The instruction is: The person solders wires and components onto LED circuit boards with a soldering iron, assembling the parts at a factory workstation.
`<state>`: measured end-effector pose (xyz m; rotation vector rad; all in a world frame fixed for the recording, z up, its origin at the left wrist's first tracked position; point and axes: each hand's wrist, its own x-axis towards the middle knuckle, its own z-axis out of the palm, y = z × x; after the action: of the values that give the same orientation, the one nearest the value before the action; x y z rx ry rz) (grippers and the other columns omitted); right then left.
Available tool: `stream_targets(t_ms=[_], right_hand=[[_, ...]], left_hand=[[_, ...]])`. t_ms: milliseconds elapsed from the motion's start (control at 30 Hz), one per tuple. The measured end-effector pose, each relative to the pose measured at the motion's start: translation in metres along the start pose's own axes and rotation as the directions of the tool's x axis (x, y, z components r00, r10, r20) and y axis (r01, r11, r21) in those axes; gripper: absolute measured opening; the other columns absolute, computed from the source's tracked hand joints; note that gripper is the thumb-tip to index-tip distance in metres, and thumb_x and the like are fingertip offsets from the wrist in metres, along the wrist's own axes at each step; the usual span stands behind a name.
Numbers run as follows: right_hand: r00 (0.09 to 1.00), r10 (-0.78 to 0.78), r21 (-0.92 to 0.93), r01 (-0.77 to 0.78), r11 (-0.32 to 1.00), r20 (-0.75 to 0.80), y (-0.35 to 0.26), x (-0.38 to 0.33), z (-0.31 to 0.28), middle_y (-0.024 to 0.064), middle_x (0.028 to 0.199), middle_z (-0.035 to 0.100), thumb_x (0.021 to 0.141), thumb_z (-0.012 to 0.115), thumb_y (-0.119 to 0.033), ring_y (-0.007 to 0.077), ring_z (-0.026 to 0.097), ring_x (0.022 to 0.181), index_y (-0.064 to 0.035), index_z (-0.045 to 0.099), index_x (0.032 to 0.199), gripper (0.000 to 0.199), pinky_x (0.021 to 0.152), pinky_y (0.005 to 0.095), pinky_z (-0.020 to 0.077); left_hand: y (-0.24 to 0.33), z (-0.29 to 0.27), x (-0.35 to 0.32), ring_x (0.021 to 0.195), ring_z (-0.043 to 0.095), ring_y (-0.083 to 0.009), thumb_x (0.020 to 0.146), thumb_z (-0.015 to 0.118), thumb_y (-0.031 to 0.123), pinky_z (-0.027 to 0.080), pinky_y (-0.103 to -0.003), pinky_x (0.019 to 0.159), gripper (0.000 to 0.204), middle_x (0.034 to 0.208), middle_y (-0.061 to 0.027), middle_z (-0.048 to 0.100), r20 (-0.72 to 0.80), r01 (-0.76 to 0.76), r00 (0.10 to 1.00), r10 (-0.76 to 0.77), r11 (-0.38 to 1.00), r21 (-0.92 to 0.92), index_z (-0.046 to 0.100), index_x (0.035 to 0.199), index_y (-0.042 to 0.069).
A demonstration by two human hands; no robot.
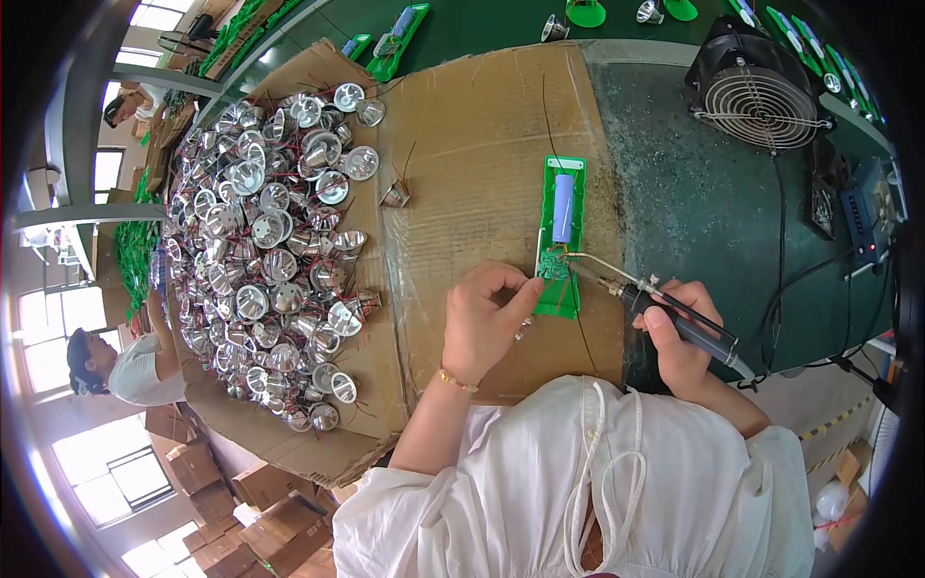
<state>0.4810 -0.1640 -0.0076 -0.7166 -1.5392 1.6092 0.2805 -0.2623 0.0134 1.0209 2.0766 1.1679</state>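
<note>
My right hand (pixel 678 332) is wrapped round the dark handle of a soldering iron (pixel 674 321) with a thin curved metal tube (pixel 602 262) mounted along it. The iron's tip reaches to a small green circuit board (pixel 554 265). That board sits in a long green plastic housing (pixel 562 301), below a lavender cylindrical battery (pixel 564 208). At the board's left edge my left hand (pixel 487 313) is closed, thumb and forefinger pinched together. A shiny silver reflector cup (pixel 523 328) peeks out beneath its fingers, mostly hidden. Thin dark wires run out above and below the housing.
Cardboard (pixel 472 164) covers the bench under the work. To the left lies a big heap of silver reflector cups (pixel 275 231) with red wires; a single cup (pixel 395 195) stands apart. A black fan (pixel 761 101) and blue box (pixel 864 217) are at right. A co-worker (pixel 140 366) sits far left.
</note>
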Motion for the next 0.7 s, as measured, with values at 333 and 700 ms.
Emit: stream_targets(t_ms=[333,700], right_hand=[[0.999,0.015,-0.032,-0.013,0.999,0.046,-0.008,0.003,0.0,0.0095,0.068,0.055,0.082,0.058,-0.009,0.0133,0.052,0.063,-0.0005,0.046,0.083,0.014,0.059,0.0272,0.0442],[0.976,-0.072,-0.125,0.047,0.991,-0.206,0.004,0.023,-0.041,0.0105,0.078,0.054,0.082,0.054,-0.004,0.0116,0.056,0.062,0.0009,0.046,0.087,0.011,0.054,0.0211,0.0455]], left_hand=[[0.002,-0.003,0.002,0.058,0.054,-0.0118,0.076,0.069,0.012,0.044,-0.026,0.053,0.015,0.07,-0.0061,0.058,0.021,0.055,0.998,-0.055,0.998,0.006,0.061,0.074,-0.001],[0.02,0.002,0.044,0.044,0.057,-0.0181,0.074,0.06,0.013,0.046,-0.028,0.047,0.014,0.051,-0.0083,0.058,0.149,-0.211,0.973,0.177,0.944,0.252,0.062,0.065,0.003]])
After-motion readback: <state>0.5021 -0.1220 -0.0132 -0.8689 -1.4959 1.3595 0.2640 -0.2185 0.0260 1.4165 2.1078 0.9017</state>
